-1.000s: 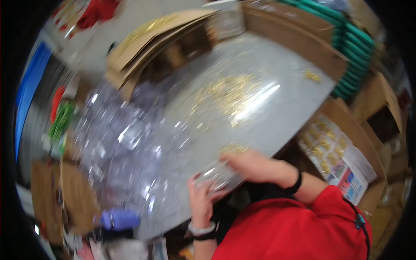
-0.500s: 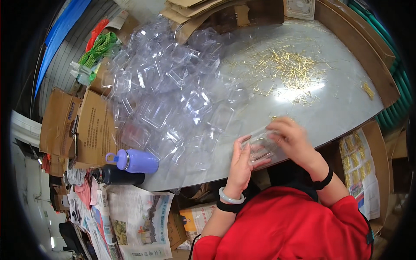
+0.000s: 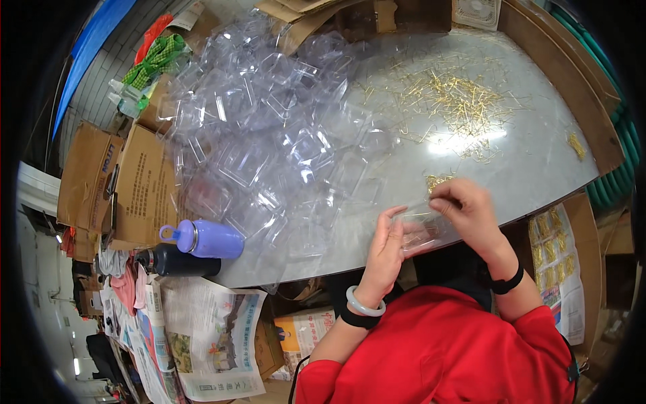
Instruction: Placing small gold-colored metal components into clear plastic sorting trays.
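In front of my body, at the table's near edge, my left hand (image 3: 383, 256) supports a clear plastic clamshell (image 3: 422, 233) between thumb and fingers. My right hand (image 3: 470, 212) has its thumb and fingertips pinched together at the clamshell's upper right edge. Whether a small piece is also between those fingers is hidden. Just beyond the hands lies a small bunch of gold wire hooks (image 3: 437, 180). Farther off spreads a larger loose pile of gold hooks (image 3: 464, 108). A big heap of clear plastic shells (image 3: 269, 148) covers the table's left side.
At the left edge stand a purple bottle (image 3: 219, 240), a black bottle (image 3: 185, 261) and an open cardboard box (image 3: 145, 188). Cardboard strips (image 3: 572, 74) wall the table's right side. Bundled hooks (image 3: 552, 246) lie on paper in a box below right. Another bunch (image 3: 576, 145) sits far right.
Both hands and the clamshell have shifted slightly right. The right fingers, blurred before, now pinch at the clamshell's edge, and the small hook bunch shows more fully.
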`<state>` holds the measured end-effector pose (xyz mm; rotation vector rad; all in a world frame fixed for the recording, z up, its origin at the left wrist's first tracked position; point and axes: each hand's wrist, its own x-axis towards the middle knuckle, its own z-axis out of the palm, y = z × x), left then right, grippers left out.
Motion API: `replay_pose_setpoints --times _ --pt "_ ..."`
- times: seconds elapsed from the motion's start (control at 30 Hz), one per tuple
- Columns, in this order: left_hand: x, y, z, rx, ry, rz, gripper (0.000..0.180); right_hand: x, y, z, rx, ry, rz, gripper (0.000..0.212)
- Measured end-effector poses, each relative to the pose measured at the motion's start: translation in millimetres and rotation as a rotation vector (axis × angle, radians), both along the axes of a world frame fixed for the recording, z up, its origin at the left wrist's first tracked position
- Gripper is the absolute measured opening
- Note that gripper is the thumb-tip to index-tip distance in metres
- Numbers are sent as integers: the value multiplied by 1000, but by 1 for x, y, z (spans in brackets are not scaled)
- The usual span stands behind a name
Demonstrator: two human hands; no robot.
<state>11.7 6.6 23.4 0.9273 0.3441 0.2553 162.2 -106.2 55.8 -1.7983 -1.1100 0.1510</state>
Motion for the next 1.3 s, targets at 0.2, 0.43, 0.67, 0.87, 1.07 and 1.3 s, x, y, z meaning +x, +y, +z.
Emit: replay_pose_setpoints --times 0.2,0.43,0.67,0.87,1.07,1.3 --pt "4 -4 4 -43 -32 -33 43 -3 9 9 -2 -533 144 28" --pt "4 -4 3 -42 26 -54 43 17 10 17 -102 -716 256 17" --pt "3 -2 0 -60 1 4 42 16 -5 22 -53 -691 228 17" --pt "0 1 6 -71 38 45 44 12 -25 24 -102 -334 177 18" --pt "0 0 6 -41 62 22 43 3 -40 5 -102 -25 154 21" --pt "-7 -11 7 -5 109 -90 42 -2 -48 8 -139 -172 303 25"
